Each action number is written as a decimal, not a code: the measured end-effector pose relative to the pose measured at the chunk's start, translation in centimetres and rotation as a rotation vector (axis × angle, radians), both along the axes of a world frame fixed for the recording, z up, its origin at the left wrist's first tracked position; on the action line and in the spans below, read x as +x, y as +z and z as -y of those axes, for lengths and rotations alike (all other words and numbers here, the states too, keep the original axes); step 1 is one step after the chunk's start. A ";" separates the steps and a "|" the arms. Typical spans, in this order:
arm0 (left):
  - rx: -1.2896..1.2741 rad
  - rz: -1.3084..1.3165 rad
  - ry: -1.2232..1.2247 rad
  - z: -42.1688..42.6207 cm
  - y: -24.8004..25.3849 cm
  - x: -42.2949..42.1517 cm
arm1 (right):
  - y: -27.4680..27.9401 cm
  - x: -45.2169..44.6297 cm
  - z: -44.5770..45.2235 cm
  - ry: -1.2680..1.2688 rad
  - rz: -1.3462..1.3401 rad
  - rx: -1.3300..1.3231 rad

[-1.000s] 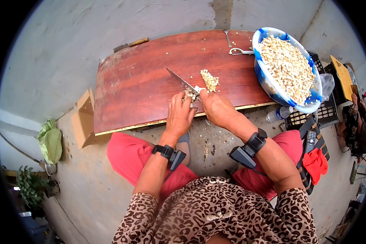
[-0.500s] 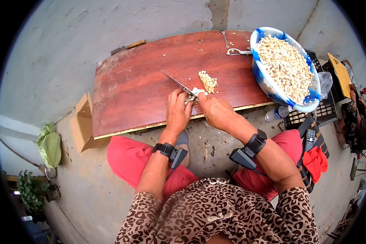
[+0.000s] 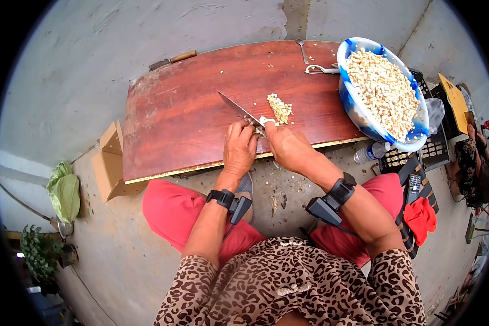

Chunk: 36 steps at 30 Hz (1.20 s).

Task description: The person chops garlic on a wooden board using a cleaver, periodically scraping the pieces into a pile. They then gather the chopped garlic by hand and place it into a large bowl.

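Observation:
My right hand (image 3: 289, 145) is closed round the handle of a kitchen knife (image 3: 235, 106), near the front edge of the red-brown wooden table (image 3: 168, 119). The blade points away to the left, its flat side partly showing. Just left of it, my left hand (image 3: 240, 149) has its fingers curled over small pale food pieces, mostly hidden under the fingertips and beside the blade. Beyond the knife lies a small heap of chopped pale pieces (image 3: 280, 108). At the table's right end stands a blue-and-white basin (image 3: 346, 103) filled with pale diced pieces (image 3: 383, 89).
A peeler (image 3: 321, 69) and a spoon (image 3: 302, 50) lie near the basin. Another wooden-handled blade (image 3: 173, 60) rests along the back edge. Below are a plastic bottle (image 3: 370, 152) and black crates (image 3: 436, 149) at right, and a cardboard box (image 3: 110, 168) at left.
The knife blade has tilted, showing more of its flat side. Both hands stay in nearly the same place. The view has shifted slightly.

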<state>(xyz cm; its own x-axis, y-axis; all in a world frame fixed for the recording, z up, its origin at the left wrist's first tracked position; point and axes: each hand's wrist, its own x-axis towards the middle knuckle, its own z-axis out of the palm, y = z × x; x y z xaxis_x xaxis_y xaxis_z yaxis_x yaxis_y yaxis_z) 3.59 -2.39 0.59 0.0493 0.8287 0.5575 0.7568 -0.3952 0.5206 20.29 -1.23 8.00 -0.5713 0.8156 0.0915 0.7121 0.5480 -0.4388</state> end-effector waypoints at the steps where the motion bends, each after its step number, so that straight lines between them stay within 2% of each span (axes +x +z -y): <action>1: 0.008 0.006 -0.005 -0.1 0.0 0.0 | -0.1 0.1 -0.2 0.004 -0.010 -0.004; 26: 0.003 0.020 0.002 0.0 0.0 0.1 | -0.1 -0.1 -0.6 0.004 -0.059 -0.009; 30: 0.003 0.013 0.006 0.1 0.0 0.1 | 1.6 -0.2 -0.2 -0.007 -0.026 -0.037; 36: -0.015 0.012 -0.007 0.1 0.1 0.1 | 0.0 -0.2 -0.7 0.020 -0.020 -0.057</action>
<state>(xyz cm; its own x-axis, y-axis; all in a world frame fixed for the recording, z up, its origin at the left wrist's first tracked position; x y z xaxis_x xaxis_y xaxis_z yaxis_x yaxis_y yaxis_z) 3.66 -2.50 0.66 0.0483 0.8364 0.5459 0.7475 -0.3928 0.5357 20.08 -0.56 8.00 -0.5861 0.8082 0.0570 0.6921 0.5360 -0.4835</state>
